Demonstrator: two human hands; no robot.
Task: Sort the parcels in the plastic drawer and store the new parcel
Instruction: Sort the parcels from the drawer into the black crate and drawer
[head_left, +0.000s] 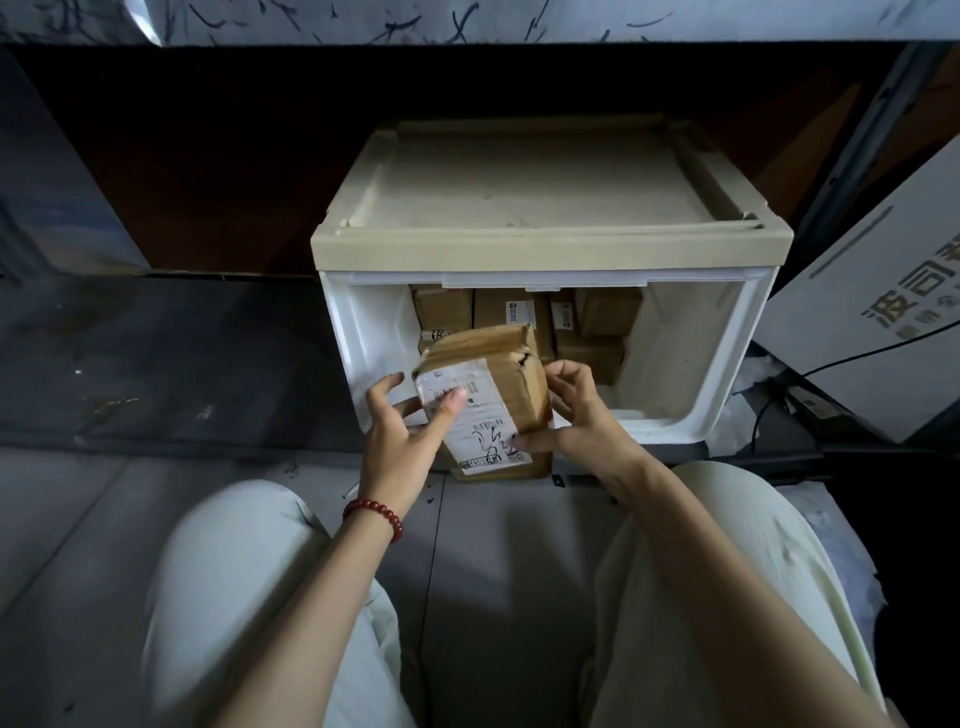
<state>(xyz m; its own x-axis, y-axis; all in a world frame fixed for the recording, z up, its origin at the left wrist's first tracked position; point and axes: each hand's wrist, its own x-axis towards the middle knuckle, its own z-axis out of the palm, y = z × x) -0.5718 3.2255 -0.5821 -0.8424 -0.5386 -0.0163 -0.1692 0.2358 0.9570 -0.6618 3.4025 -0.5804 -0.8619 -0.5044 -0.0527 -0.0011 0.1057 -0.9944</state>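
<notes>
Both hands are on the parcel (501, 379) now, and it sits tilted between them, right at the mouth of the drawer (691, 364). The left hand (400, 431) has its thumb laid flat on the white label (480, 421). Its index finger is lifted off to the outer side, and the other fingers slip behind the parcel's near edge, so it's a loose pinch, half open. The right hand (582, 415) grips the opposite edge, with its fingers curled round the side and its thumb pressed along the lower corner. A red bracelet (374, 514) rings the left wrist. Just beyond the fingertips of both hands, deep in the drawer, sit the stacked parcels (519, 312), brown boxes packed tight toward the back and the left-hand side. The space beyond the right hand shows bare white wall. Well out past the right hand a white carton (872, 322) leans, with a black cable (857, 356) crossing it. Below the forearms are the person's knees in pale trousers (234, 597).
</notes>
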